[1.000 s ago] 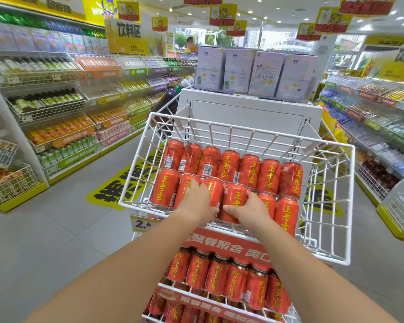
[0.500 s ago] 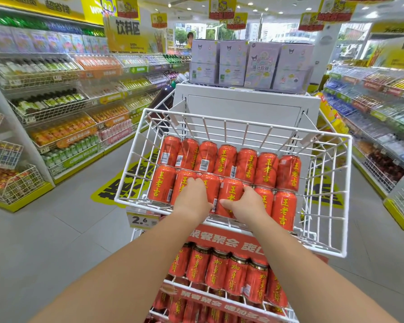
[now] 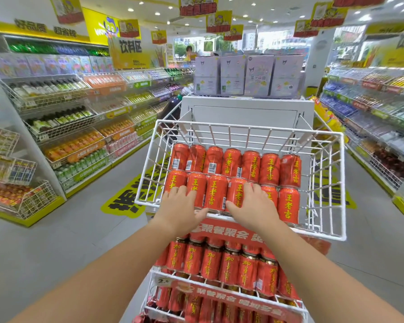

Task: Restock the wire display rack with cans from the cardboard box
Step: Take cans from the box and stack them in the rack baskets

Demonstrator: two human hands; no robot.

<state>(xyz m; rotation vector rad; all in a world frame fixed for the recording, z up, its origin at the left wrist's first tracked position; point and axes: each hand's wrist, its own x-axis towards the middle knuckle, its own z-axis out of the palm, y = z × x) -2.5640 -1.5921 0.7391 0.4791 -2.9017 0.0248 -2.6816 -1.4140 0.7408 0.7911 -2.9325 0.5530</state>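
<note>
The white wire display rack's top basket holds two rows of red cans lying side by side; the back row is full. My left hand lies flat with fingers spread on the two leftmost front-row cans. My right hand rests with fingers spread over the cans right of the middle, its thumb beside one can. Neither hand lifts a can. Lower tiers are packed with red cans behind a red sign. No cardboard box is in view.
A white cabinet topped with purple boxes stands right behind the rack. Drink shelves line the left aisle and the right aisle. Small wire baskets stick out at the near left. A yellow floor sticker lies left of the rack.
My hands have moved apart along the front row, left hand leftwards and right hand rightwards, and their fingers have spread. The view has tilted up slightly.
</note>
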